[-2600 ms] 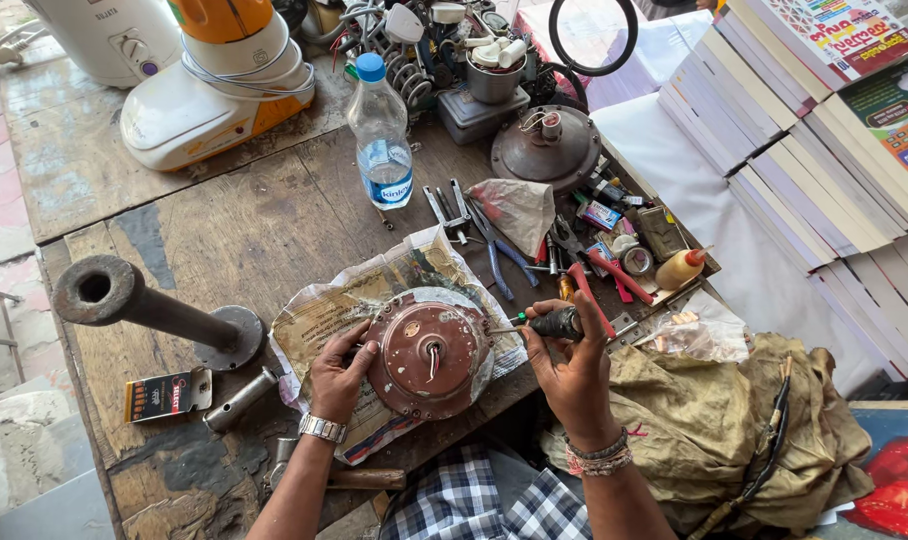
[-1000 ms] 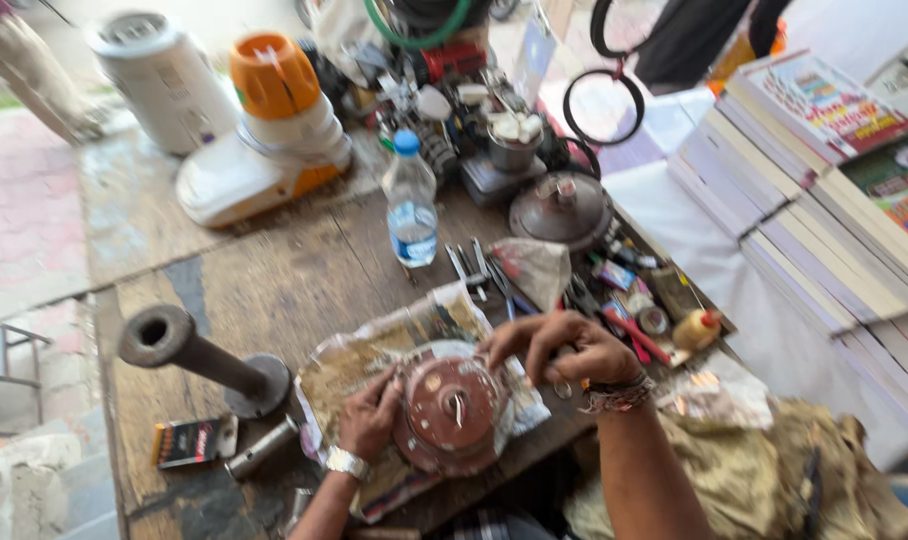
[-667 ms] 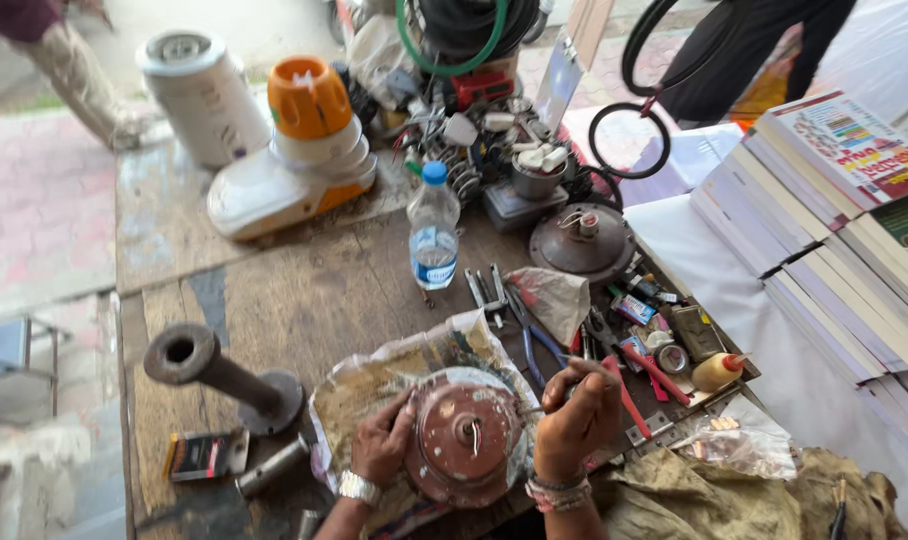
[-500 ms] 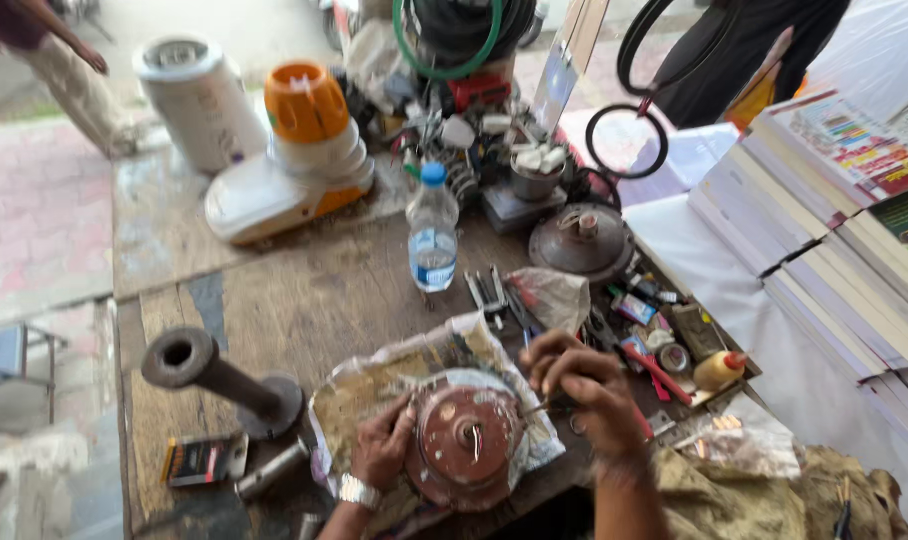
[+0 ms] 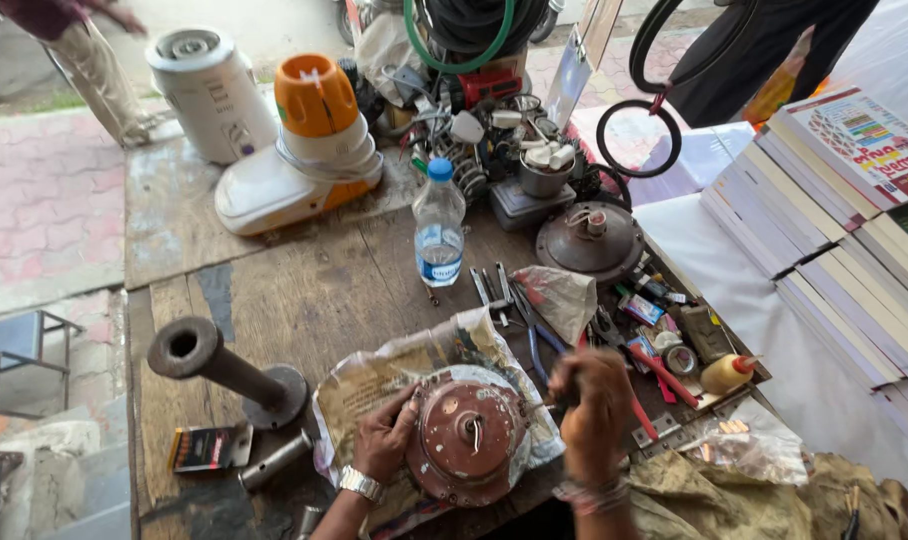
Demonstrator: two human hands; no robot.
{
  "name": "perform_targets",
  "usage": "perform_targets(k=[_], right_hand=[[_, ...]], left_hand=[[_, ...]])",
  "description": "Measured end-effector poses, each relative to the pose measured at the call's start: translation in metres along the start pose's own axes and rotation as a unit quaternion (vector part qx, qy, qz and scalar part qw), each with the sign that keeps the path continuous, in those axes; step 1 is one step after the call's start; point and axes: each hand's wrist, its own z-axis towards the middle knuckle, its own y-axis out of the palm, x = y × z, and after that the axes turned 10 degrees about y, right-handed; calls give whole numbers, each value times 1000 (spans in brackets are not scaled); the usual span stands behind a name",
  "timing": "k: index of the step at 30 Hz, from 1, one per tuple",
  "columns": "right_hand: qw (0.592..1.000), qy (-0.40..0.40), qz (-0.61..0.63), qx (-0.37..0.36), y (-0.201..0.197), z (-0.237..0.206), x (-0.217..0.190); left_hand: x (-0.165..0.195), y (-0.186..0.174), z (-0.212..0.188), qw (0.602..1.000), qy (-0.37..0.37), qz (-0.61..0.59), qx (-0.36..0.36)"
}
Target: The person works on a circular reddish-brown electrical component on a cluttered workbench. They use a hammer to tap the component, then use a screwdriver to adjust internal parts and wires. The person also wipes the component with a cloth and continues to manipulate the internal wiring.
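On the wooden worktop [image 5: 304, 290], the rusty round motor housing [image 5: 464, 440] lay on newspaper [image 5: 374, 385], probably to catch grime. My left hand [image 5: 386, 440] cupped its left rim, steadying it; my right hand [image 5: 592, 415] closed its grip on a dark tool at its right edge.

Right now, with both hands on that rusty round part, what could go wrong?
1. The rusty round part sits on loose newspaper near the table's front edge, steadied only by the left hand; it might slide off.
2. The right hand works at its rim, and what it grips is hidden; a slip could jab the left hand.
3. The water bottle stands close behind; a bump could tip it.
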Motion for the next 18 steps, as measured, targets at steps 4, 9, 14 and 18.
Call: perform_targets(k=[4, 9, 14, 18], right_hand=[[854, 20, 110, -508, -14, 58, -31], [884, 127, 208, -400, -6, 44, -10], [984, 6, 75, 162, 4, -20, 25], [984, 61, 158, -61, -15, 12, 6]], left_hand=[[-5, 0, -3, 1000, 14, -14, -16], [4, -2, -1, 999, 18, 32, -4], [10, -2, -3, 999, 37, -5, 3], [10, -2, -2, 1000, -4, 3, -4]])
